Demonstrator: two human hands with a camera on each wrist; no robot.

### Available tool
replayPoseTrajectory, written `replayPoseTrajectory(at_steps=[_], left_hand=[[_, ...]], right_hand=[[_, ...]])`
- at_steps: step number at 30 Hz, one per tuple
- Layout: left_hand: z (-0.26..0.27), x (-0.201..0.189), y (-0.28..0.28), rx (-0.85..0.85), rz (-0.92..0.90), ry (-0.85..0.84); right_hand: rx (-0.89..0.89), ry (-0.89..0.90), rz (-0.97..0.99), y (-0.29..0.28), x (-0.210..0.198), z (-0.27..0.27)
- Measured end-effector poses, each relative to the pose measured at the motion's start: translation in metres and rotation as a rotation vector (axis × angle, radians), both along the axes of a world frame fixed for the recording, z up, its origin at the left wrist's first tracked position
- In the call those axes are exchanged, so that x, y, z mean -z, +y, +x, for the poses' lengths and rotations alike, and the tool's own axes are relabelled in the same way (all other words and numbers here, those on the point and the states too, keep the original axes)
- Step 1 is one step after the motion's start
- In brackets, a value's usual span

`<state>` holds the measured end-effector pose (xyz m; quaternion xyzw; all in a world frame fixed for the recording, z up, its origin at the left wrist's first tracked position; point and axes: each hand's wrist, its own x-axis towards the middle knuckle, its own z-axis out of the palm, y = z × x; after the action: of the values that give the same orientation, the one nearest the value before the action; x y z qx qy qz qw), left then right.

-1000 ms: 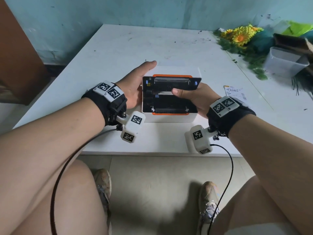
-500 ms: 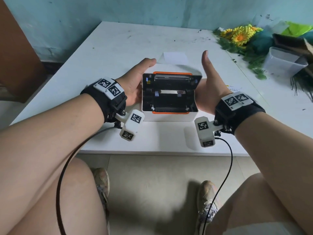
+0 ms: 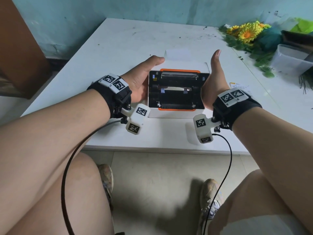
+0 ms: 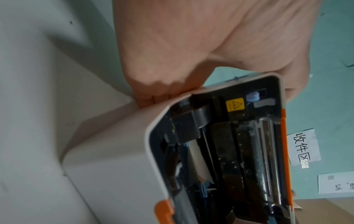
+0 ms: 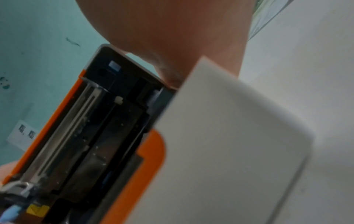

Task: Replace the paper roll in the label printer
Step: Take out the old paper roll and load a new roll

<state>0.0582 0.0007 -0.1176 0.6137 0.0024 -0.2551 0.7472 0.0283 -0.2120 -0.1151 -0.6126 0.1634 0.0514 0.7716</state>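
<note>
A white label printer [image 3: 176,113] with orange trim stands mid-table, its lid [image 3: 179,77] raised so the black inside and the metal print bar show. A white paper strip [image 3: 174,89] lies across the bay; no full roll is visible inside. My left hand [image 3: 144,77] grips the lid's left edge [image 4: 210,87], thumb along its back and fingers tucked at the side. My right hand [image 3: 215,78] lies with its palm against the printer's right side, thumb straight up; its fingers are hidden. The right wrist view shows the lid underside [image 5: 91,128] and the white side wall [image 5: 220,144].
A white paper sheet [image 3: 177,54] lies just behind the printer. A printed label [image 3: 238,85] sits to its right. Artificial sunflowers [image 3: 247,33] and a clear plastic tub [image 3: 291,60] crowd the back right. The table's near edge [image 3: 160,148] is close; a brown panel [image 3: 20,56] stands left.
My right thumb has come off the lid's front edge, and the hand has turned against the printer's right side with the thumb up. The lid stands further open. My left hand stayed.
</note>
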Motion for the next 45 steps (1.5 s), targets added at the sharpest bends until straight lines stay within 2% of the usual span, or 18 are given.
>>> replayPoseTrajectory(at_steps=[2,4,13,20,24,28,31,36,38,41,45], left_hand=[[0.001,0.000,0.000,0.004,-0.004,-0.003],[0.003,0.001,0.001,0.002,0.001,0.002],[0.002,0.001,0.000,0.001,0.017,0.041],[-0.002,-0.003,0.000,0.010,0.041,0.055],[-0.005,-0.006,0.000,0.009,0.067,0.069],[-0.007,-0.007,0.003,0.029,0.041,0.099],[-0.006,-0.007,0.006,0.024,0.015,0.160],[-0.005,-0.005,0.005,0.037,-0.006,0.127],[-0.005,-0.005,0.003,0.047,-0.010,0.118],[-0.004,-0.004,0.002,0.022,0.007,0.119],[-0.003,-0.004,0.001,-0.021,0.018,0.105]], right_hand=[[-0.030,0.043,0.087,0.004,-0.003,0.000],[-0.018,0.025,0.089,-0.006,0.008,0.013],[0.052,-0.039,-0.084,-0.005,0.012,0.010],[0.119,-0.003,-0.031,0.005,0.003,0.004],[0.043,0.036,0.003,-0.006,0.011,0.014],[0.061,0.019,-0.052,0.007,-0.003,0.001],[0.074,0.057,-0.049,0.001,0.003,0.008],[0.023,0.118,-0.016,-0.004,0.006,0.014],[-0.027,0.144,0.005,-0.008,0.011,0.022],[-0.066,0.176,0.004,-0.034,0.040,0.059],[-0.101,0.163,-0.038,-0.043,0.047,0.067]])
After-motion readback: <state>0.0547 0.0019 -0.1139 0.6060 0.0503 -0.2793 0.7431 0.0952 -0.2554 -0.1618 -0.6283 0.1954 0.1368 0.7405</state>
